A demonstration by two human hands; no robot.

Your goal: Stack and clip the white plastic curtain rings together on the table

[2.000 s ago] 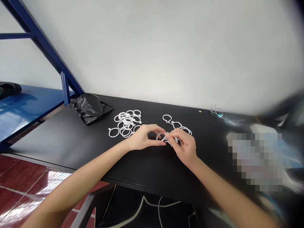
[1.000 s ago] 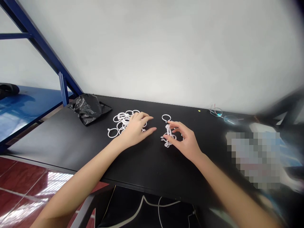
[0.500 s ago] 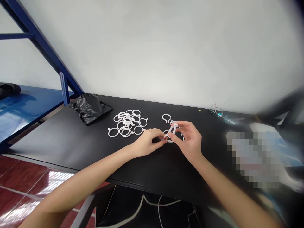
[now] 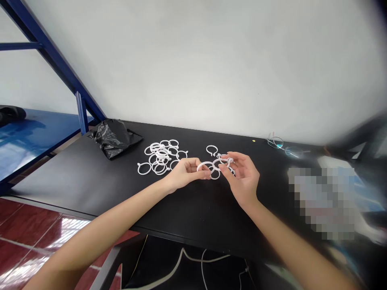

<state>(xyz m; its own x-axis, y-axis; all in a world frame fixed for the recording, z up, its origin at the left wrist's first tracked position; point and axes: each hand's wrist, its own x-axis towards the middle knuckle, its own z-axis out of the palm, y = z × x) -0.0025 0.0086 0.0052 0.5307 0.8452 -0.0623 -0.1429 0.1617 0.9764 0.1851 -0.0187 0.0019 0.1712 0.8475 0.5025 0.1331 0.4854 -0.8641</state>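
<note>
My left hand (image 4: 186,172) pinches a white plastic curtain ring (image 4: 204,163) between thumb and fingers, just above the table. Close on its right, my right hand (image 4: 244,174) has thumb and fingertips closed on another white curtain ring (image 4: 219,160). The two rings meet or overlap between my hands; whether they are linked, I cannot tell. Under them lies a further ring (image 4: 215,179), and more are partly hidden behind my right fingers. A single open ring (image 4: 212,150) with knobbed ends rests beyond my hands. To the left is a loose pile of several white rings (image 4: 159,158).
A crumpled black plastic bag (image 4: 116,139) lies on the black table (image 4: 187,213) at the back left. Eyeglasses (image 4: 275,142) sit near the wall at right, beside a blurred plastic package (image 4: 326,201). Pale cables (image 4: 178,262) hang below the front edge.
My left hand has drawn slightly left and up with its ring. My right hand has shifted a little right, and its ring has tilted from upright to nearly flat.
</note>
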